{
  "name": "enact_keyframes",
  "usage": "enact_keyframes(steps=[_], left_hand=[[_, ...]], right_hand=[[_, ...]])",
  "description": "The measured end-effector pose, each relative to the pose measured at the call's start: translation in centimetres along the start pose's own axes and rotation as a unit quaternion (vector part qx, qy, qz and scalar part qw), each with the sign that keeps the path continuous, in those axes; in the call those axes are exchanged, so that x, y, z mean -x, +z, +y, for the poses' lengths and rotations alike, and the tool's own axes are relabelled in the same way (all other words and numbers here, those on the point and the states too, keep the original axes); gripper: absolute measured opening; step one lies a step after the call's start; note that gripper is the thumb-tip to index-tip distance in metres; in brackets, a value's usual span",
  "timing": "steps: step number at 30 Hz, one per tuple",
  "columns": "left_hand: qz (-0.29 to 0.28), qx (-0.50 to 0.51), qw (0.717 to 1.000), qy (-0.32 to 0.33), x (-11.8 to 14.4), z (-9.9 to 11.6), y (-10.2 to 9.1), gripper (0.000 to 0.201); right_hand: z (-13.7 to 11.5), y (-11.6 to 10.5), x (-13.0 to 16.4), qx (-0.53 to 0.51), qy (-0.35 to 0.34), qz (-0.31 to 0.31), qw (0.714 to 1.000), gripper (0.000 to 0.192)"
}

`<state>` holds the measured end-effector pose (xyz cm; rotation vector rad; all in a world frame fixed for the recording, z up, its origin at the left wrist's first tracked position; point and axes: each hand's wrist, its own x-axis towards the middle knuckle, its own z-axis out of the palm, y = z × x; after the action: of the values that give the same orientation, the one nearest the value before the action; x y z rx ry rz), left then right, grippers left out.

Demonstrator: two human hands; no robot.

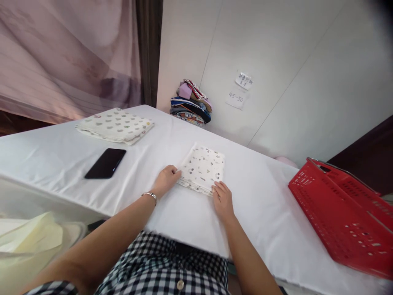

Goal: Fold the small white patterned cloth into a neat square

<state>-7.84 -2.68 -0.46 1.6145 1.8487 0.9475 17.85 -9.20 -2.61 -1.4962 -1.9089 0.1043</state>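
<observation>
A small folded white cloth with grey and brown spots (204, 167) lies on the white-covered table (264, 196) in front of me. My left hand (166, 179), with a bracelet at the wrist, grips the cloth's near left corner. My right hand (222, 199) rests flat with its fingertips on the cloth's near right edge. The cloth is folded into a thick square with several layers showing along its near edge.
A black phone (106, 163) lies left of the cloth. A larger folded patterned cloth (115, 125) sits far left. A stack of colourful fabrics (192, 102) leans at the wall. A red plastic basket (344, 217) stands at the right. A pale yellow bag (30, 241) is beside me, lower left.
</observation>
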Motion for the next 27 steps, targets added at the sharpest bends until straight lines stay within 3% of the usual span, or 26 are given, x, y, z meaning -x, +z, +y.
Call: enact_keyframes(steps=[4,9,13,15,21,27], left_hand=[[-0.002,0.012,1.000,0.000,-0.1,-0.2,-0.1,0.014],[-0.027,0.010,0.999,0.024,-0.1,0.1,-0.1,0.036],[0.021,-0.018,0.986,0.165,-0.1,0.7,0.2,0.039],[0.028,-0.030,0.980,0.195,-0.3,0.8,0.4,0.036],[-0.032,-0.093,0.993,0.060,-1.1,0.9,0.9,0.039],[-0.047,-0.112,0.992,0.040,-1.2,0.9,0.2,0.040]], right_hand=[[0.2,0.2,-0.1,-0.054,0.003,0.039,0.998,0.029],[1.1,0.4,-0.1,-0.109,0.077,0.115,0.984,0.030],[1.3,0.5,-0.1,-0.124,0.175,0.050,0.975,0.043],[1.2,0.5,-0.2,-0.119,0.199,0.017,0.973,0.048],[1.2,0.5,-0.2,-0.120,0.213,0.002,0.970,0.050],[1.4,0.5,-0.2,-0.136,0.208,0.010,0.969,0.048]])
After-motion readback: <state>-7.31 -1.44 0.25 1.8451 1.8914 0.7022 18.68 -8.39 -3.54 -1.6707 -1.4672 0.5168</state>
